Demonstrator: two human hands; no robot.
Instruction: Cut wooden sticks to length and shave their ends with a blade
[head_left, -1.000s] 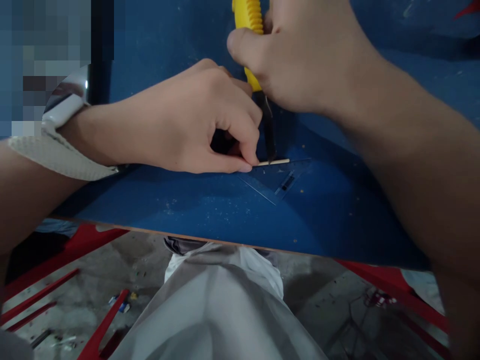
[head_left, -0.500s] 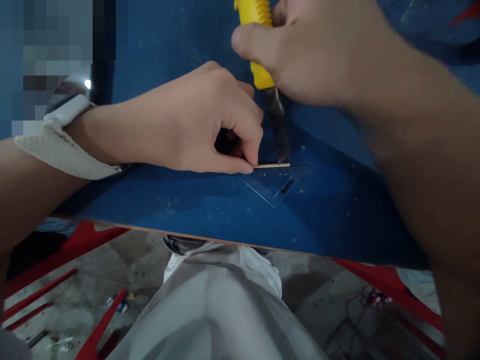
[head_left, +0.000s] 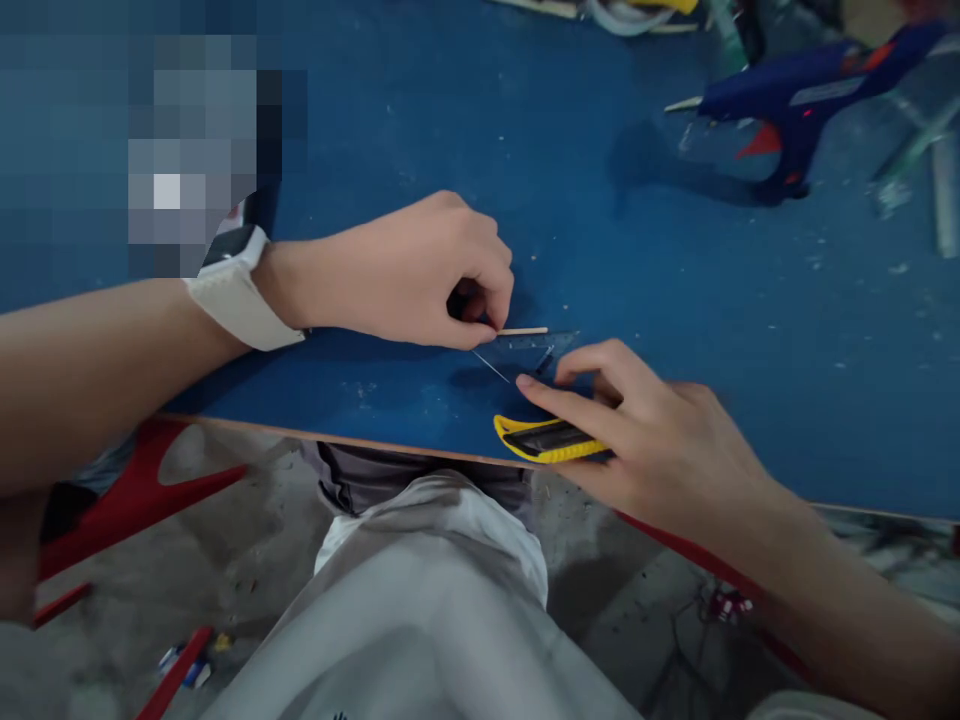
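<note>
A thin wooden stick (head_left: 525,331) lies along the upper edge of a clear triangle ruler (head_left: 544,358) on the blue table. My left hand (head_left: 427,275), with a white watch on its wrist, pinches the stick's left end between thumb and fingertip. Below and right of the ruler is my right hand (head_left: 645,430), its thumb and index finger spread near the ruler's lower corner. A yellow utility knife (head_left: 555,440) rests against this hand, held in its lower fingers near the table's front edge. The knife's blade is hidden.
A blue glue gun (head_left: 795,100) stands at the upper right, nozzle pointing left. Clear sticks (head_left: 943,195) lie beside it. A roll of tape (head_left: 630,15) is at the top edge. Red chair parts (head_left: 142,490) show below the table.
My right hand has come down from above the stick to beside the ruler, and the knife has turned sideways in it. My left hand still pinches the stick. The glue gun has come into view.
</note>
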